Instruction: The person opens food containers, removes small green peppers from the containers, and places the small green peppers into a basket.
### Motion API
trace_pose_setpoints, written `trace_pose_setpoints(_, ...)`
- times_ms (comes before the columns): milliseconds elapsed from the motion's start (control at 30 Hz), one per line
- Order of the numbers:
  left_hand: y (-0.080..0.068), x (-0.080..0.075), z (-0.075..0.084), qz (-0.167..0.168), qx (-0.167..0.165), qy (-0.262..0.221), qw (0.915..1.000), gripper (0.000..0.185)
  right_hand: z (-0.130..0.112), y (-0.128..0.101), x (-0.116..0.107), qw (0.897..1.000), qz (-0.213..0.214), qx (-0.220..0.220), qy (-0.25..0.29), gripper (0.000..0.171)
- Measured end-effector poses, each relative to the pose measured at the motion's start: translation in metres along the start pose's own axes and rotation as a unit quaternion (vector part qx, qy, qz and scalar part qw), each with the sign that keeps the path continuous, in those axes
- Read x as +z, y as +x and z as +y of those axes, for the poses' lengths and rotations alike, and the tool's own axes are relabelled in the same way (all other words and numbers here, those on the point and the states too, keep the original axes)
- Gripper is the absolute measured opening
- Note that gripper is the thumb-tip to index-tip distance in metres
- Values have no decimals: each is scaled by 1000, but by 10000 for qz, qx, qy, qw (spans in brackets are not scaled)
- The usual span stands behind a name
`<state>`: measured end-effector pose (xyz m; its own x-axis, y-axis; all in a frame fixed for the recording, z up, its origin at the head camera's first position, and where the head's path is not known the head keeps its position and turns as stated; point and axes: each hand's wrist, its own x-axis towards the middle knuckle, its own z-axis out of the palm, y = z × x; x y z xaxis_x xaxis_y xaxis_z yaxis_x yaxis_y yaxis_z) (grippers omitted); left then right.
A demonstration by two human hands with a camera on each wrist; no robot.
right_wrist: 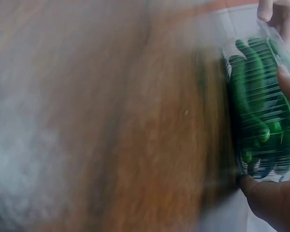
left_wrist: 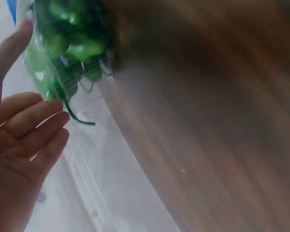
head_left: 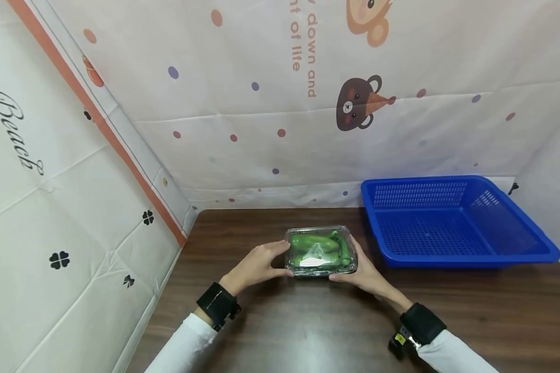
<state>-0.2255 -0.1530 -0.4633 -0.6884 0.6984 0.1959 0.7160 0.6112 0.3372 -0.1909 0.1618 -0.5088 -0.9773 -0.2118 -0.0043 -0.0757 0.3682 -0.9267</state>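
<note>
A clear plastic box [head_left: 321, 251] with several green peppers [head_left: 315, 242] inside stands out near the middle of the table, its lid closed. My left hand [head_left: 260, 263] holds the box's left end, thumb toward the near corner and fingers toward the far one. On the opposite end, my right hand [head_left: 361, 269] grips it with the thumb at the near edge and the fingers along the side. A thin green stem [left_wrist: 76, 116] pokes out beside the left fingertips in the left wrist view. Ribbed box walls [right_wrist: 256, 106] show in the right wrist view.
A blue plastic basket [head_left: 448, 259] with perforated walls stands right of the box on the brown wooden table [head_left: 289, 331]. Printed white sheets [head_left: 270, 155] cover the walls at the back and both sides. Black bands with small cameras are strapped round both wrists.
</note>
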Motion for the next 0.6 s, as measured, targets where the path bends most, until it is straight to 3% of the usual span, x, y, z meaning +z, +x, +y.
trace_pose_setpoints(100,-8,7,5,494,394,278,9976,53,2,-1,4,9995,-8,50,300,128)
trace_pose_setpoints(233,-11,12,8,1009,981,876,9862,24,-1,2,6,9978,-5,116,654,128)
trace_pose_setpoints(400,-10,14,12,1172,1388,1532,9713,12,-5,1,4,9958,-81,442,801,125)
trace_pose_setpoints(467,-9,14,13,1162,1539,1927,9621,10,-6,0,3,9957,-107,527,756,124)
trace_pose_setpoints(600,-8,18,15,1261,1781,2770,9358,9,-3,-1,1,9958,-116,546,720,123)
